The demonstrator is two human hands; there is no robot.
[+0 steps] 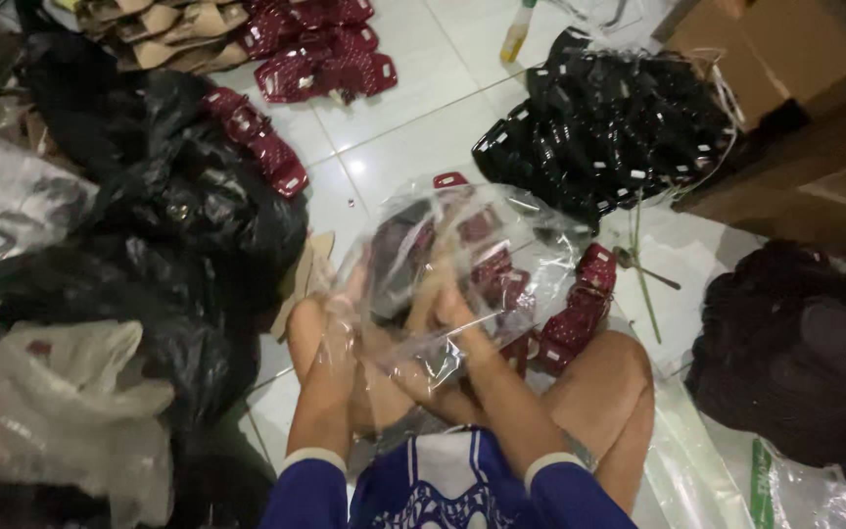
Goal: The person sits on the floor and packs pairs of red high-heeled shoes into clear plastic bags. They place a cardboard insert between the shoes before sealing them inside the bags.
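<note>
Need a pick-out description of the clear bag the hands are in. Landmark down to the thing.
Start at the white tiled floor and come down to the seated person's bare knees at frame centre. Just above them, the left hand and right hand are pushed into a crumpled clear plastic bag with dark red strap pieces showing through. Unlike the black bags to the left, it is see-through and held up.

Both hands, the left hand (pixel 337 312) and the right hand (pixel 440 299), are pushed inside a clear plastic bag (pixel 462 245) holding dark red shoe straps (pixel 493 274). More red straps (pixel 580 309) lie by the knee on the tiled floor (pixel 413 137), near a heap of black straps (pixel 609 127).
</note>
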